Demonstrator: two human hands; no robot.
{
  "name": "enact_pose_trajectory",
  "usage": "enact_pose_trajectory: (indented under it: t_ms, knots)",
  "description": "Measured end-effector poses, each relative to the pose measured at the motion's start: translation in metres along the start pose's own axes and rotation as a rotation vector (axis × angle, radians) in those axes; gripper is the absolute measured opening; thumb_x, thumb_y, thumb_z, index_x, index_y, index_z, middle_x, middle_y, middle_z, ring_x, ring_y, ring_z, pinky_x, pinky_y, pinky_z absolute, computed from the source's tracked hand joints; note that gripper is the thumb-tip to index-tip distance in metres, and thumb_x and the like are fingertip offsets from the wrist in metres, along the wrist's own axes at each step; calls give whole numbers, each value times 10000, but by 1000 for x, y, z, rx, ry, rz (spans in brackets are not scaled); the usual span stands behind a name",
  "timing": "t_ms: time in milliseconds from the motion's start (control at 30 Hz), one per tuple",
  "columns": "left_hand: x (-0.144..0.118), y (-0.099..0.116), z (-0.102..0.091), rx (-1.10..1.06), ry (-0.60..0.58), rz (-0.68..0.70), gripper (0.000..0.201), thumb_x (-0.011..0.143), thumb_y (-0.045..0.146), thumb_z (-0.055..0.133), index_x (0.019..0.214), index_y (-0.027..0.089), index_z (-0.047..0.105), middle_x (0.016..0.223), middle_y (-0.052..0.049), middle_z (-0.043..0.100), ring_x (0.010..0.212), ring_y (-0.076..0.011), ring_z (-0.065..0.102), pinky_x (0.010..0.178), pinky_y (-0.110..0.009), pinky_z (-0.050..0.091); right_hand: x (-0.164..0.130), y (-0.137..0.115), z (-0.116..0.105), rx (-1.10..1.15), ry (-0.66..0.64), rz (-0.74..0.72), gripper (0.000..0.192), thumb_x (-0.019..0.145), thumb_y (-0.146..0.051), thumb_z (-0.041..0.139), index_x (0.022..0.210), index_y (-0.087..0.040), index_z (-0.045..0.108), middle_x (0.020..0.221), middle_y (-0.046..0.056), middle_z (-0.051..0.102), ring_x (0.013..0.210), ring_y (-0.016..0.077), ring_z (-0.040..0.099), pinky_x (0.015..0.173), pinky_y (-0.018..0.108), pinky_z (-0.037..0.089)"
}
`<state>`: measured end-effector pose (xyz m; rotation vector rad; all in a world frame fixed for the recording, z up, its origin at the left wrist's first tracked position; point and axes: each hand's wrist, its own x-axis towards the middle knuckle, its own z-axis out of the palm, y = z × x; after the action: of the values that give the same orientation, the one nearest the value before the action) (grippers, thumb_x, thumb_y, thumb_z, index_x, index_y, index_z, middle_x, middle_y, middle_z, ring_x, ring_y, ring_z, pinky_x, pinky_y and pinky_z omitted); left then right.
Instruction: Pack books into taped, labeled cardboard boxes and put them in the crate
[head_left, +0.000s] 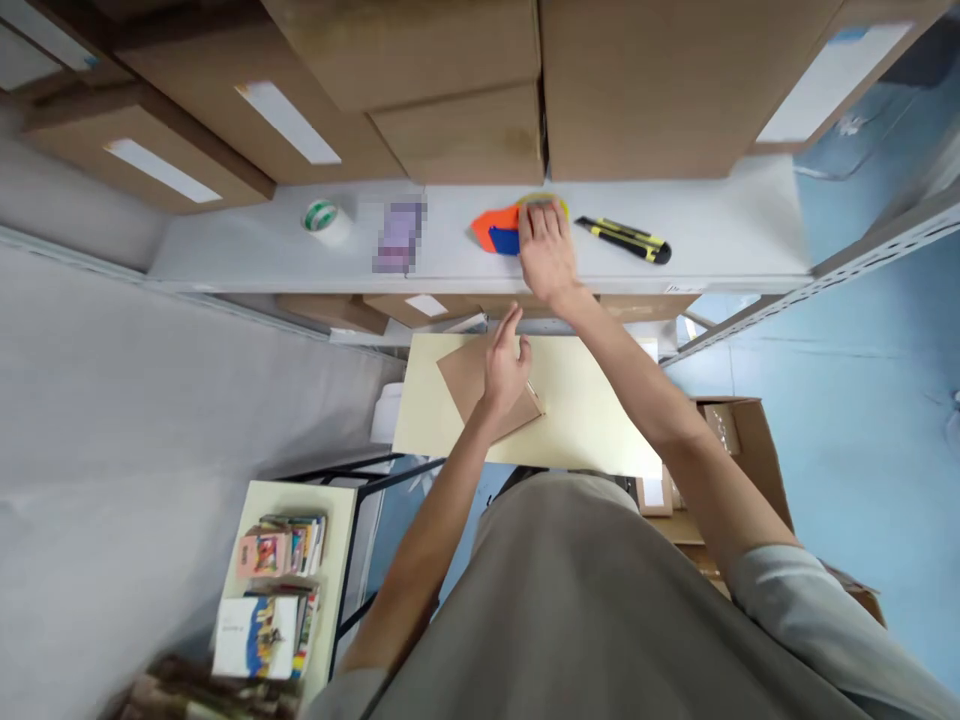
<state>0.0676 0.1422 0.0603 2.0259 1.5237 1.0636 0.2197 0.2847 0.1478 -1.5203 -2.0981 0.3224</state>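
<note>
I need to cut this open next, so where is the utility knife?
In the head view, the utility knife lies on the white shelf, just right of the right hand and below the cardboard boxes.

Both forearms are bare; the right arm (pixel 757 510) ends in a short pale grey-blue sleeve (pixel 795 600), over a plain grey-beige top (pixel 570 600)

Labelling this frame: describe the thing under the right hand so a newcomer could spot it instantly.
Find the white shelf below the stacked cardboard boxes. Near its middle, the right hand rests on an orange and blue tape dispenser with a yellowish roll. It lies left of the black and yellow utility knife and is the only orange item there.
</note>
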Motion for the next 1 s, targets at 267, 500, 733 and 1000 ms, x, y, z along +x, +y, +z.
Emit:
enact_pose_trajectory:
  t_ms: [267, 500, 733, 1000]
  knots:
    - [-157, -60, 17, 127, -263, -287, 521, 1133, 334, 505, 1611, 167, 627, 1762, -209, 568, 1747, -312, 421, 1450, -562, 362, -222, 26, 78, 243, -276, 334, 675, 1183, -392, 258, 1724, -70, 502, 1762, 254, 537, 1668, 394, 483, 1438, 629, 326]
    - [-178, -55, 25, 195, -331, -291, 579, 1187, 534, 460, 1640, 201, 598, 1837, -196, 469, 1806, -321, 278, 1478, -596, 268, -357, 51, 167, 587, -574, 622, 651, 1086, -303, 426, 1682, -71, 547, 1644, 259, 678, 1557, 401, 648, 1332, 668, 495]
    - [-181, -58, 24, 182, -330, -319, 665, 1179, 628, 435, 1684, 216, 570, 1856, -181, 444, 1813, -329, 252, 1488, -576, 243, -342, 44, 187, 732, -542, 542, 703, 1040, -248, 420, 1716, -93, 538, 1729, 175, 623, 1630, 313, 594, 1390, 570, 453]
    - [-182, -60, 26, 187, -333, -306, 742, 1172, 710, 366, 1679, 214, 585, 1850, -174, 461, 1807, -332, 271, 1484, -577, 262, -335, 41, 189, 806, -553, 524, 793, 955, -173, 416, 1734, -148, 563, 1737, 80, 626, 1668, 261, 553, 1417, 513, 425]
